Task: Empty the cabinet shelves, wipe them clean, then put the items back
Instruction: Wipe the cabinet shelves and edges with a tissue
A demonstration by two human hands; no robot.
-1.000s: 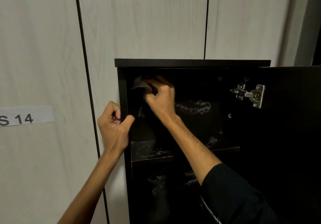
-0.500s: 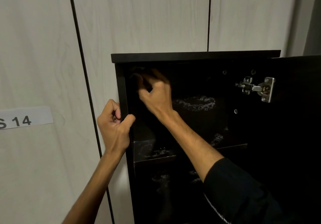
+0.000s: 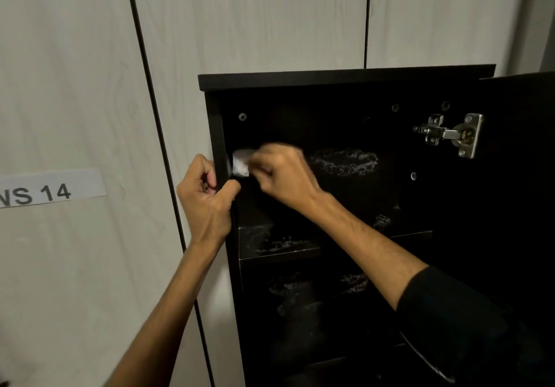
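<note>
White cloth [image 3: 241, 166] pinched in right hand [image 3: 282, 176], left hand [image 3: 207, 197] gripping cabinet edge [image 3: 218, 134]

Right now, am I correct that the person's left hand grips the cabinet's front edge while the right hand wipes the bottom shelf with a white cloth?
Not quite. The head view shows the right hand holding the white cloth against the inner left wall of the top compartment, not the bottom shelf. The left hand does grip the cabinet's front edge.

Two hands: the left hand [image 3: 207, 198] and the right hand [image 3: 283, 176]. One black cabinet [image 3: 345, 77], one white cloth [image 3: 241, 166] between the hands, one metal hinge [image 3: 449, 134] right of them, one shelf [image 3: 279, 244] below, one label [image 3: 51, 189] left.
</note>
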